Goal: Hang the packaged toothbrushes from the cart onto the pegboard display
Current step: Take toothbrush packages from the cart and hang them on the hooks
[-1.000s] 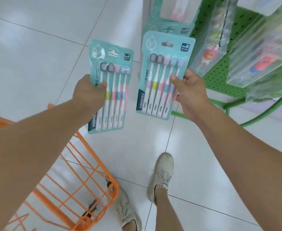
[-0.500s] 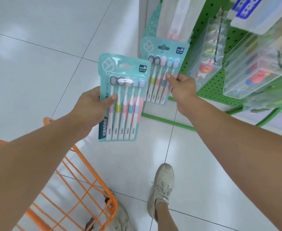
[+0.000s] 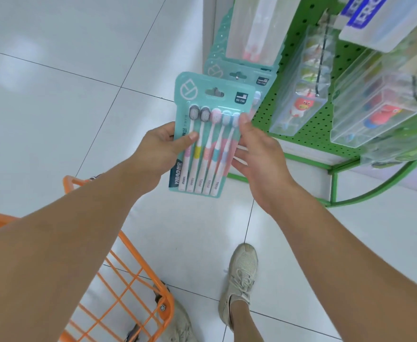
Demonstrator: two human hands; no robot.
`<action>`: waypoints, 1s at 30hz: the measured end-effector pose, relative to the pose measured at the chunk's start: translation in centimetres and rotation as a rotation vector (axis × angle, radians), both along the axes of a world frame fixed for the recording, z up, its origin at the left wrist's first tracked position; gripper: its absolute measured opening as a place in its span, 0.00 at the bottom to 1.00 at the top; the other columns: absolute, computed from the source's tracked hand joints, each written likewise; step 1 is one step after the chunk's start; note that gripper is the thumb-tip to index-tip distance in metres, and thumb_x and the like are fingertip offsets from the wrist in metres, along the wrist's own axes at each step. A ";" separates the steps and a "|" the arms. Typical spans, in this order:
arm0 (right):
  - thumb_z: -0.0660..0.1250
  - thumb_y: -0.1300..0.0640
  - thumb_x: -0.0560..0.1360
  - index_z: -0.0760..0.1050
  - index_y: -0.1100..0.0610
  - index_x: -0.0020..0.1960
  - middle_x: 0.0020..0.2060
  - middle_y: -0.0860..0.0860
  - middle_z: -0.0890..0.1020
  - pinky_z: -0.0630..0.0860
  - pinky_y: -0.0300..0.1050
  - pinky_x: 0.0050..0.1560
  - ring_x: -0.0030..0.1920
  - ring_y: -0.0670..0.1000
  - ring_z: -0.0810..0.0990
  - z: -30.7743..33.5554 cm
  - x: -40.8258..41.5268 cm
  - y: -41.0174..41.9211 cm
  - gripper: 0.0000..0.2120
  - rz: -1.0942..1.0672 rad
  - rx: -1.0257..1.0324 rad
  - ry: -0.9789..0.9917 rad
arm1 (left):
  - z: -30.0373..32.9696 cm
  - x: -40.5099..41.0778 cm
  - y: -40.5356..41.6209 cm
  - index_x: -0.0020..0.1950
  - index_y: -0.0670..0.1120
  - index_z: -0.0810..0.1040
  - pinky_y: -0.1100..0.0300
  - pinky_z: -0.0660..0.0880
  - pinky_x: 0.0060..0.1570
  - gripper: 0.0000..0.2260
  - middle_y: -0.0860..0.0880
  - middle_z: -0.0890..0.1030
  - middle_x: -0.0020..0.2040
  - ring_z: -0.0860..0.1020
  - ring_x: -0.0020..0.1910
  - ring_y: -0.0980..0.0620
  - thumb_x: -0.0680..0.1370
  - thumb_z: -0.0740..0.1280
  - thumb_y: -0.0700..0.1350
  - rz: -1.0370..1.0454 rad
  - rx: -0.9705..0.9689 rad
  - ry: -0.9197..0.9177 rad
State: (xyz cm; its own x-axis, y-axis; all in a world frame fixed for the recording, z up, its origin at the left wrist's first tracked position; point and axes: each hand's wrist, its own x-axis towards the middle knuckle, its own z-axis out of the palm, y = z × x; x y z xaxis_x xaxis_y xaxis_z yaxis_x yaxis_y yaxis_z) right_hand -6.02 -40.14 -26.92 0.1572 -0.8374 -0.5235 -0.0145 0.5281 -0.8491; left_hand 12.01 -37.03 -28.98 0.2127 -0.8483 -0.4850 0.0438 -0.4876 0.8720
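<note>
A teal five-brush toothbrush pack (image 3: 211, 99) is held upright just in front of the green pegboard (image 3: 269, 114). My left hand (image 3: 158, 149) grips its left edge with the thumb on the front. My right hand (image 3: 259, 159) meets its right edge, with the thumb on the blister front and the fingers reaching behind. Behind it, an identical pack (image 3: 256, 76) hangs on a peg over a stack of the same teal packs. The orange wire cart (image 3: 138, 275) stands at the lower left, its contents hidden by my left arm.
Clear boxes with red toy figures (image 3: 298, 104) and blue-labelled boxes (image 3: 365, 18) hang on the pegboard to the right. The rack's green frame (image 3: 333, 186) stands on the white tile floor. My shoes (image 3: 239, 275) are below.
The pack my right hand held now hangs on the peg. My right hand let it go and came back to the left-hand pack, which moved right and up toward the pegboard.
</note>
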 end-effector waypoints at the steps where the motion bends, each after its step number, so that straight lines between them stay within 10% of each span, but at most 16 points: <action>1: 0.70 0.47 0.79 0.81 0.55 0.56 0.50 0.52 0.87 0.82 0.50 0.56 0.51 0.51 0.86 -0.1 0.0 0.4 0.12 0.009 -0.069 0.014 | -0.2 -0.3 -0.3 0.59 0.46 0.83 0.47 0.80 0.57 0.08 0.41 0.85 0.55 0.83 0.52 0.42 0.80 0.69 0.44 0.001 -0.008 0.008; 6: 0.69 0.62 0.79 0.80 0.54 0.53 0.49 0.53 0.85 0.82 0.61 0.55 0.51 0.56 0.85 -1.4 -0.6 -0.8 0.05 -0.103 -0.172 0.117 | -1.1 -2.2 -1.8 0.56 0.47 0.83 0.54 0.81 0.50 0.06 0.47 0.86 0.50 0.84 0.46 0.50 0.81 0.69 0.44 0.019 -0.031 0.008; 19: 0.72 0.60 0.77 0.80 0.53 0.46 0.46 0.58 0.85 0.82 0.60 0.54 0.46 0.55 0.84 -4.3 -0.8 -5.0 0.03 -0.167 -0.212 0.229 | -2.2 -4.4 -5.8 0.56 0.46 0.78 0.64 0.73 0.35 0.12 0.51 0.81 0.47 0.79 0.42 0.52 0.80 0.68 0.53 0.143 0.075 -0.270; 25: 0.70 0.57 0.79 0.77 0.55 0.50 0.40 0.46 0.80 0.74 0.35 0.40 0.38 0.43 0.77 -4.9 -0.7 -6.6 0.03 -0.177 -0.177 0.351 | -1.9 -4.2 -6.5 0.64 0.45 0.75 0.58 0.73 0.49 0.17 0.51 0.77 0.56 0.76 0.52 0.50 0.81 0.66 0.54 0.156 0.107 -0.379; 30: 0.71 0.56 0.79 0.78 0.57 0.57 0.46 0.49 0.82 0.76 0.37 0.45 0.45 0.47 0.80 -4.7 -0.6 -6.4 0.09 -0.177 -0.146 0.401 | -1.2 -3.6 -5.4 0.65 0.45 0.74 0.58 0.74 0.52 0.18 0.51 0.78 0.54 0.77 0.52 0.51 0.80 0.67 0.55 0.129 0.083 -0.366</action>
